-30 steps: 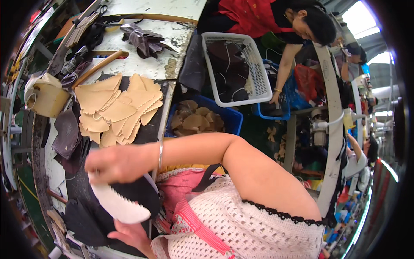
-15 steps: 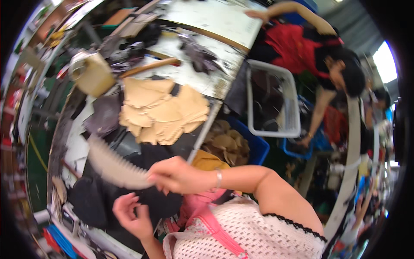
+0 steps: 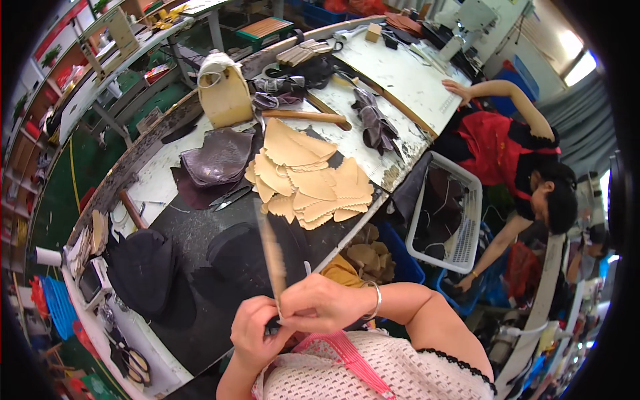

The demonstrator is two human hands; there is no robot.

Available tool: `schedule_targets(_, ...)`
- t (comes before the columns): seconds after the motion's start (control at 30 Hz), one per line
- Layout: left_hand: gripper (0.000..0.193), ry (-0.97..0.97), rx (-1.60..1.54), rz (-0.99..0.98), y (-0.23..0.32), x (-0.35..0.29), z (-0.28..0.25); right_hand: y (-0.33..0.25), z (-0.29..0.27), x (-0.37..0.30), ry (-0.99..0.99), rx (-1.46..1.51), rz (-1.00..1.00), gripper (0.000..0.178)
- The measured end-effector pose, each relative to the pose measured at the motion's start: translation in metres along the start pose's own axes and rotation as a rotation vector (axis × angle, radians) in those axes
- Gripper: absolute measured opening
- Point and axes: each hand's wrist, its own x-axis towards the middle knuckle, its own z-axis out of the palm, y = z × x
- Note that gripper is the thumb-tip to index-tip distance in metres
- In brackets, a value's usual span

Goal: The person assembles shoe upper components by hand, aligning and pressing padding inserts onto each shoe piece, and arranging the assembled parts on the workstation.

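A beige cut piece with a scalloped edge [image 3: 269,250] stands up from my hands, turned nearly edge-on and slightly blurred. My right hand [image 3: 327,305], with a bracelet at the wrist, pinches its lower end. Close against it, my left hand [image 3: 255,337] is closed, its fingertips at the same end; the exact contact is partly hidden. Beyond the hands lies a pile of similar beige pieces [image 3: 310,183] with zigzag edges. Black cut pieces [image 3: 233,250] spread over the dark mat, and a further black stack [image 3: 143,270] lies to the left.
Dark purple sheets [image 3: 217,160], a wooden-handled tool [image 3: 303,116] and a yellowish container [image 3: 223,100] stand farther back. Scissors [image 3: 139,367] lie at lower left. At right are a white basket [image 3: 475,223], a blue bin [image 3: 403,257] and a co-worker in a red apron [image 3: 490,143].
The beige piece has swung from lying out leftward to standing upright, edge toward me. My left hand has risen and closed beside my right. The view has shifted, showing more of the table.
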Motion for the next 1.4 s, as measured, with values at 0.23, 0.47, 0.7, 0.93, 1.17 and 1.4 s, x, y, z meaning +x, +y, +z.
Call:
schedule_targets(0.23, 0.024, -0.273, -0.496, -0.145, -0.010, -0.005, -0.023, -0.002, -0.004, 0.003, -0.279, 0.292, 0.153, 0.012)
schedule_targets(0.47, 0.015, -0.014, -1.726, -0.612, -0.034, -0.028, -0.016, 0.016, -0.013, -0.008, 0.247, 1.131, 0.472, 0.013)
schedule_targets(0.7, 0.016, 0.092, -1.769, -0.683, -0.056, -0.052, -0.032, 0.049, -0.050, -0.041, 0.423, 0.373, 0.621, 0.019)
schedule_targets(0.93, 0.019, 0.048, -1.420, -0.715, -0.033, -0.057, -0.036, 0.015, -0.053, -0.049, 0.103, -0.676, 0.646, 0.029)
schedule_targets(1.17, 0.054, -0.216, -1.115, -0.602, -0.010, -0.035, -0.026, 0.006, 0.012, -0.006, -0.047, -0.450, -0.150, 0.024)
schedule_targets(1.4, 0.029, 0.166, -0.741, -1.067, -0.034, -0.063, -0.039, 0.028, 0.023, 0.002, 0.244, 0.034, 0.349, 0.009)
